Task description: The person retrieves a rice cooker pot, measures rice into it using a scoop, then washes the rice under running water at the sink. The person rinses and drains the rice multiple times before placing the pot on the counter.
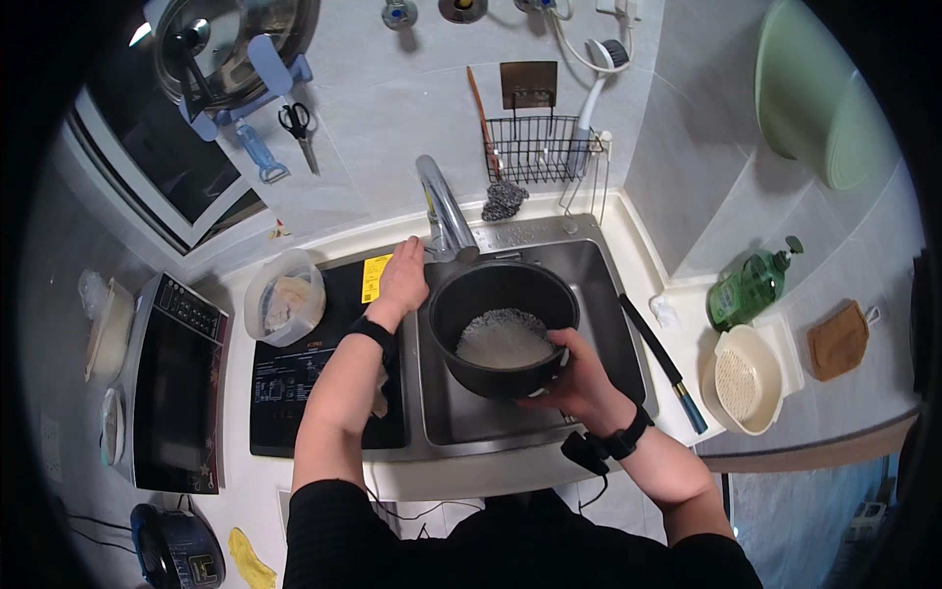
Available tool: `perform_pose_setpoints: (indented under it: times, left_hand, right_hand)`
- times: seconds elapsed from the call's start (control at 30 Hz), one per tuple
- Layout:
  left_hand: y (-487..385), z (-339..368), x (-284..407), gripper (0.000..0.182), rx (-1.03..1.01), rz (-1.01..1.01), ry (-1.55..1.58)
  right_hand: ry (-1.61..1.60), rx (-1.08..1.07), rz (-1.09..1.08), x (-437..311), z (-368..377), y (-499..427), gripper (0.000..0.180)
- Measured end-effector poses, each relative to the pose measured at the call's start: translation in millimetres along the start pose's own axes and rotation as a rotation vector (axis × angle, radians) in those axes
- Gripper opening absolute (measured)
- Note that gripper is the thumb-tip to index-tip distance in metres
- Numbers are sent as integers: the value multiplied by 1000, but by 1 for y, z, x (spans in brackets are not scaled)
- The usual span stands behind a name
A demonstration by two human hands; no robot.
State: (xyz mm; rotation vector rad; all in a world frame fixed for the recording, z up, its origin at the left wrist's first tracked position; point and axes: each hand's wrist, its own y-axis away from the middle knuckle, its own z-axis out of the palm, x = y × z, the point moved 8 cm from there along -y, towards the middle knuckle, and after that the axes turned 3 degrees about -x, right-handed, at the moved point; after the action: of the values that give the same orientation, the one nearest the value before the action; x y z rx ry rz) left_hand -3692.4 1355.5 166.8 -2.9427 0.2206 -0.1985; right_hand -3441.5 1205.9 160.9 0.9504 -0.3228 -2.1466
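My right hand (581,379) grips the near right rim of a dark inner cooking pot (444,313), thumb over the edge and fingers beneath. The pot is tilted towards me above the steel sink (611,309), and white grains, which look like rice, lie in its bottom (504,342). My left hand (403,278) is at the base of the chrome faucet (449,210), left of the pot, palm down. Its fingertips meet the faucet's lever area; whether they grip anything is hidden. The spout ends just over the pot's far rim.
Left of the sink, a black induction cooktop (331,405) bears a translucent plastic tub (254,305). To the right lie a knife in a black sheath (655,346), a cream strainer basket (769,390) and a green soap bottle (747,291). A wire rack (541,151) hangs behind the sink.
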Motion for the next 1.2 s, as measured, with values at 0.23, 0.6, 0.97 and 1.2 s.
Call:
perform_pose_setpoints:
  times: [0.23, 0.6, 0.97, 1.2]
  left_hand:
    - [6, -2, 2, 54, -81, -51, 84]
    - [30, 2, 3, 51, 42, -8, 394]
    - [152, 23, 105, 86, -699, -691, 2116]
    - [144, 22, 120, 67, -480, -434, 2380]
  right_hand:
    - [-29, -17, -15, 1, 4, -5, 64]
    - [46, 51, -43, -5, -4, -14, 69]
    - [-27, -12, 10, 10, -12, -35, 66]
    - [104, 13, -96, 9, -10, -39, 66]
